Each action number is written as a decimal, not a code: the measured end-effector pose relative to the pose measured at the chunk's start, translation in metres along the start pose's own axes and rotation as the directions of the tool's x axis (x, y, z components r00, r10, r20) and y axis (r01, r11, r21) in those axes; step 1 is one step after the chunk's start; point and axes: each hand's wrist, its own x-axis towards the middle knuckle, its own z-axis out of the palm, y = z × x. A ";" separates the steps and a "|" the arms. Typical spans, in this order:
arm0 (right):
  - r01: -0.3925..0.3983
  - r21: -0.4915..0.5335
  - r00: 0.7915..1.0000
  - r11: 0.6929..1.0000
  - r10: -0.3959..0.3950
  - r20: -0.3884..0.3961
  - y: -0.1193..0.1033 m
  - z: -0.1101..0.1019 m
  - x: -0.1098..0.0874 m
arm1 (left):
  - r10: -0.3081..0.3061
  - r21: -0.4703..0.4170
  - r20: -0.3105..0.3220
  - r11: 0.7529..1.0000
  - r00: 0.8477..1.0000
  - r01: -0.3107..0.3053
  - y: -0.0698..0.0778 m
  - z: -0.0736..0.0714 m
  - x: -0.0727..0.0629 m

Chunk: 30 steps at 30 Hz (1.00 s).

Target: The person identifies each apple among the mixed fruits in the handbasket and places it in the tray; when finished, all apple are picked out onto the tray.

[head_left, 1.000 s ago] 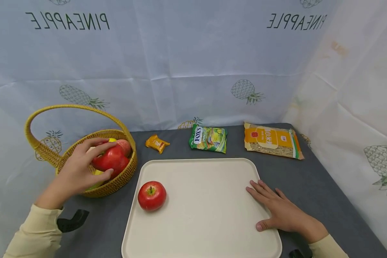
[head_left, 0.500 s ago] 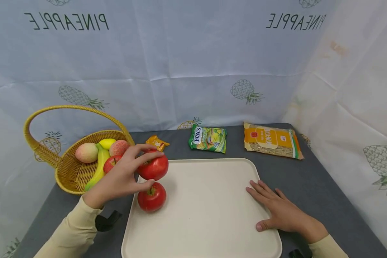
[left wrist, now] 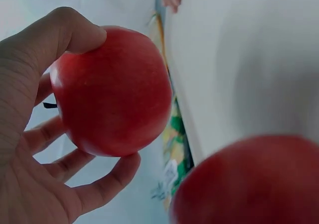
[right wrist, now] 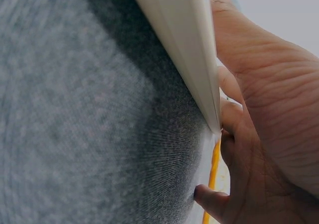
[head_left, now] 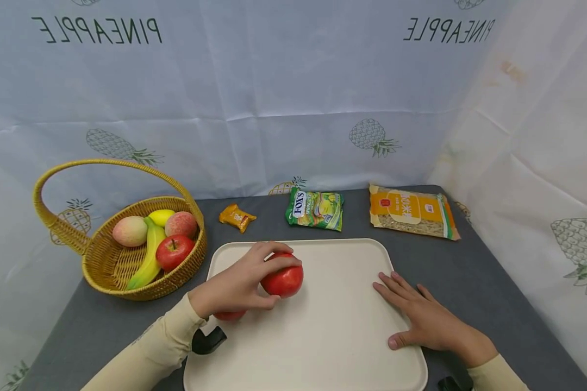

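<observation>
You hold apple (head_left: 286, 279): smooth, semi-gloss | your tray (head_left: 342, 326): smooth, matt, plastic-lkg | basket (head_left: 108, 265): rough weave, wicker-lkg | peach (head_left: 130, 232): matt | grn pkt (head_left: 318, 210), orng wrapper (head_left: 237, 218), grain bag (head_left: 413, 213): shiny plastic film | worktop (head_left: 469, 282): matt textured cloth | backdrop (head_left: 293, 70): creased fabric | your L sleeve (head_left: 151, 350): matt cloth

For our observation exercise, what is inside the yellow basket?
Two peaches, a banana, a red apple and a partly hidden yellow fruit; anything beneath them is covered.

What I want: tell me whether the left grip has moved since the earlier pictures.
Yes: the left grip has moved right, away from the basket, over the tray.
</observation>
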 end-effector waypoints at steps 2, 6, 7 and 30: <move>-0.001 0.003 1.000 1.000 0.001 0.000 0.000 0.000 0.000 | 0.012 0.001 0.022 1.000 1.000 -0.012 -0.001 0.007 0.004; 0.003 0.008 1.000 1.000 -0.003 0.000 -0.001 0.000 0.000 | 0.012 -0.010 0.066 1.000 0.998 -0.011 0.000 0.019 0.007; 0.003 0.008 1.000 1.000 -0.003 -0.001 -0.001 0.000 0.000 | 0.008 -0.012 0.080 1.000 0.997 -0.007 0.000 0.021 0.008; 0.023 -0.003 0.999 1.000 -0.023 -0.023 0.001 0.002 0.000 | -0.115 0.004 0.196 0.993 0.974 0.117 0.005 0.039 0.008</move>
